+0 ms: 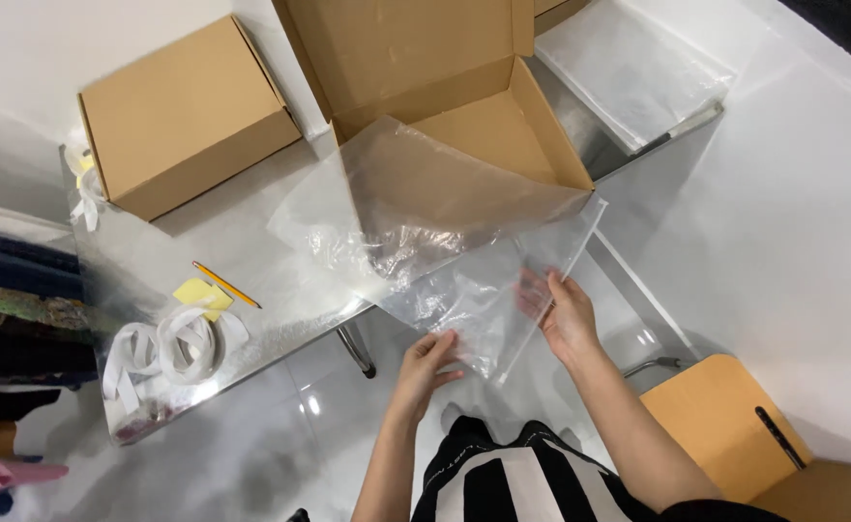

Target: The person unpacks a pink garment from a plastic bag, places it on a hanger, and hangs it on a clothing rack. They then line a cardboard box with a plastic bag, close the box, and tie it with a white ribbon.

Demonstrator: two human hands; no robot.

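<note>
Midway, it seems: clear plastic bag (445,261) pinched by both hands (425,360) (563,314), draped over open cardboard box (474,106), box empty, nothing packed yet

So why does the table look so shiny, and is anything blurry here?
In the head view, the steel table mirrors overhead light, and bright glare spots sit on the glossy floor. The clear plastic bag held by the left hand and right hand looks hazy. Edges bend slightly from the wide lens.
</note>
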